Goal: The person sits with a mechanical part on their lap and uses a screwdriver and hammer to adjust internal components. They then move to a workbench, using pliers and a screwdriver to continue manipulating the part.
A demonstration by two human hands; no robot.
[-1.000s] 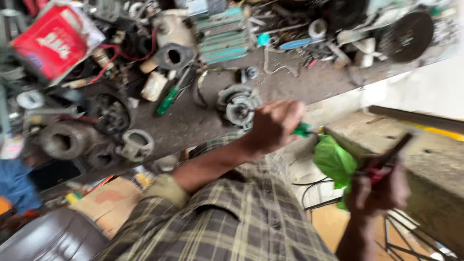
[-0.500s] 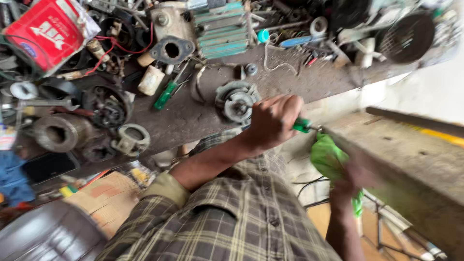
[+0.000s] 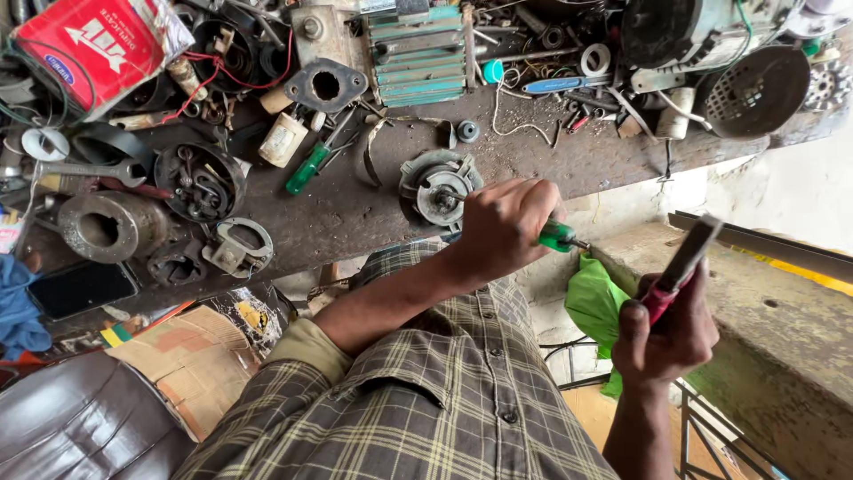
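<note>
Nearest the camera, the right hand (image 3: 668,333) is closed around a red-handled tool (image 3: 677,267); its long axis runs diagonally, dark tip pointing up and right, off the bench. Farther out, the left hand (image 3: 505,224) is clamped on a green-handled screwdriver (image 3: 558,236), axis roughly horizontal, its shaft reaching left to the round motor housing (image 3: 438,182) at the edge of the workbench (image 3: 355,218). The hands are apart. A second green screwdriver (image 3: 306,169) lies beyond.
</note>
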